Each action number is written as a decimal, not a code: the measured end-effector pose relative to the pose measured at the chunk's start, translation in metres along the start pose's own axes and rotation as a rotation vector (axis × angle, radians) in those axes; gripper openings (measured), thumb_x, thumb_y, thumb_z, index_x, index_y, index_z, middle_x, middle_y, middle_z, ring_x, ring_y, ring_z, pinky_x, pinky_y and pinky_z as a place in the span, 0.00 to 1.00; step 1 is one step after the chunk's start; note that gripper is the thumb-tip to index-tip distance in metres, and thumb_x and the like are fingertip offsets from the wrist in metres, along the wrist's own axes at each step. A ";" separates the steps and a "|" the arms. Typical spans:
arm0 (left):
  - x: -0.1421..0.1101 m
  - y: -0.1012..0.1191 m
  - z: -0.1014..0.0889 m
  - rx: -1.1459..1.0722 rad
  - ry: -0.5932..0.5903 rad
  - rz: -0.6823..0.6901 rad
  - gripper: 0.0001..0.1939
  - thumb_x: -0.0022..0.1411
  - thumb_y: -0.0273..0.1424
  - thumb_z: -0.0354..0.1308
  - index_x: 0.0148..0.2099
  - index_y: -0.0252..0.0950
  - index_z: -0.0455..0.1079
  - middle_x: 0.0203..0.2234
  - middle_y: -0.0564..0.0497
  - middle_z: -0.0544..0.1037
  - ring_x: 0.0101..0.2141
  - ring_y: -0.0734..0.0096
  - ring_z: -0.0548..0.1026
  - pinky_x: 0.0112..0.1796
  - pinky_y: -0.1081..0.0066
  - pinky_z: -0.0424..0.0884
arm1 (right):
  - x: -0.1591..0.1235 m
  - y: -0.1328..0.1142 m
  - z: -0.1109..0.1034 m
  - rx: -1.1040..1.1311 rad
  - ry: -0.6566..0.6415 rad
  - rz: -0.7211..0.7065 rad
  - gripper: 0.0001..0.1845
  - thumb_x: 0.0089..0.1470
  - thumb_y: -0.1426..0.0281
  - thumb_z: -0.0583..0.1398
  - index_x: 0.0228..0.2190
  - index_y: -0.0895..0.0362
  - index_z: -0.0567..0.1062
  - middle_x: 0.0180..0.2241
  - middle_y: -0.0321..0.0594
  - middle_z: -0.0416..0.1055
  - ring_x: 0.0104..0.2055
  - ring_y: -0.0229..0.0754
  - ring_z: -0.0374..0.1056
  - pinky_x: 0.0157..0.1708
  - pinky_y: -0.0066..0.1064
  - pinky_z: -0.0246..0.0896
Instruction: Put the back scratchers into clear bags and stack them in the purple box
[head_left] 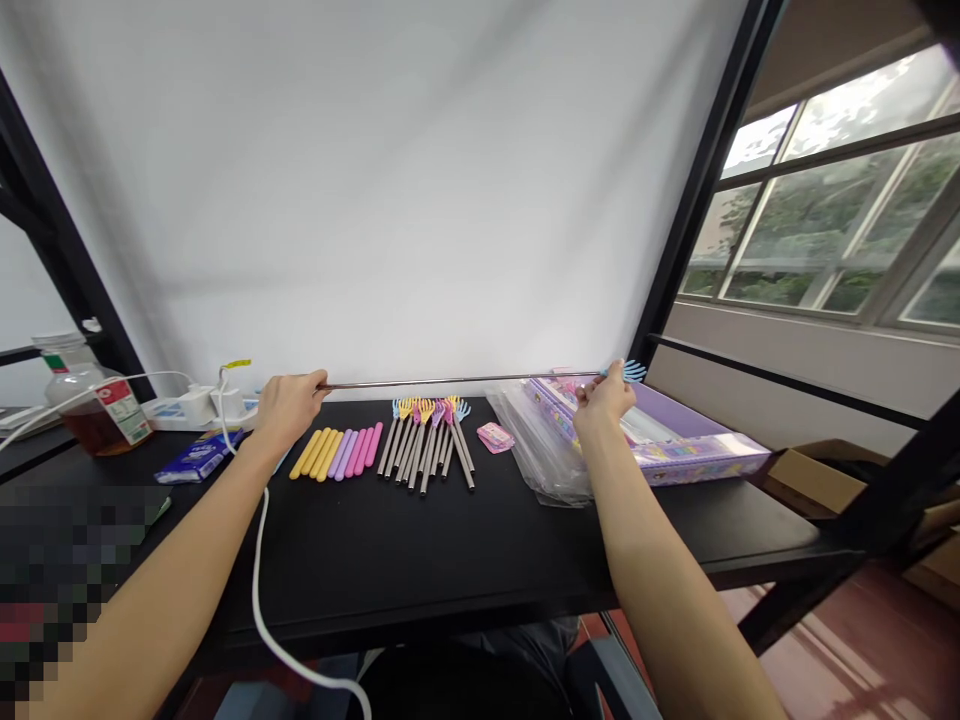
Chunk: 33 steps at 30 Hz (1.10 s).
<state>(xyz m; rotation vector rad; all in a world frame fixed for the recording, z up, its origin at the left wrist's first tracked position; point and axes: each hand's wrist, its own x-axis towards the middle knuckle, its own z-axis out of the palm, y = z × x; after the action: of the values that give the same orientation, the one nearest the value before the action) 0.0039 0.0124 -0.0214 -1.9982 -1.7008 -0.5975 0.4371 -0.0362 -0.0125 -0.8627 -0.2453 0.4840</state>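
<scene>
Place: apparently a workshop
Bench: black tabletop, black metal frame, white panel behind
Parts: matching coloured handles, matching metal rods
Packaging: clear plastic bags, open cardboard box
Building: wide windows, reddish floor

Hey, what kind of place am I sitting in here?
Probably a small indoor workstation, perhaps for assembly or packing: a black table with handles sorted by colour, bundled metal rods, and clear plastic bags beside an open box.
</scene>
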 end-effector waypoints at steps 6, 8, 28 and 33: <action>-0.005 0.061 0.000 -0.244 0.175 0.426 0.09 0.67 0.33 0.54 0.36 0.38 0.74 0.29 0.48 0.81 0.34 0.61 0.77 0.46 0.63 0.66 | -0.056 0.031 0.020 -0.121 -0.368 0.124 0.25 0.47 0.59 0.70 0.21 0.53 0.59 0.14 0.25 0.57 0.13 0.28 0.47 0.12 0.23 0.46; -0.011 0.096 -0.002 -0.279 0.235 0.571 0.12 0.69 0.32 0.52 0.35 0.36 0.74 0.27 0.47 0.80 0.32 0.64 0.77 0.46 0.63 0.67 | -0.084 0.046 0.025 -0.222 -0.806 0.231 0.27 0.46 0.54 0.69 0.18 0.54 0.60 0.13 0.26 0.55 0.13 0.28 0.45 0.13 0.25 0.47; -0.038 0.113 -0.001 -0.298 -0.028 0.356 0.18 0.74 0.41 0.41 0.54 0.40 0.68 0.36 0.46 0.82 0.35 0.58 0.80 0.31 0.69 0.64 | -0.064 0.015 0.009 -0.450 -1.011 -0.059 0.23 0.48 0.49 0.66 0.29 0.57 0.76 0.20 0.34 0.67 0.22 0.36 0.64 0.25 0.29 0.62; -0.039 0.113 0.003 -0.302 -0.087 0.364 0.18 0.74 0.40 0.40 0.55 0.41 0.67 0.39 0.45 0.82 0.37 0.56 0.80 0.31 0.69 0.65 | -0.022 0.013 -0.011 -1.214 -0.731 -0.653 0.06 0.47 0.67 0.66 0.30 0.55 0.79 0.27 0.40 0.76 0.33 0.44 0.71 0.36 0.34 0.64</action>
<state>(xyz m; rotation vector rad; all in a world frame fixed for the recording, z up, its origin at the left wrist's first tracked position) 0.1097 -0.0328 -0.0532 -2.5014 -1.2995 -0.6738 0.4187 -0.0477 -0.0297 -1.6522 -1.5496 -0.0513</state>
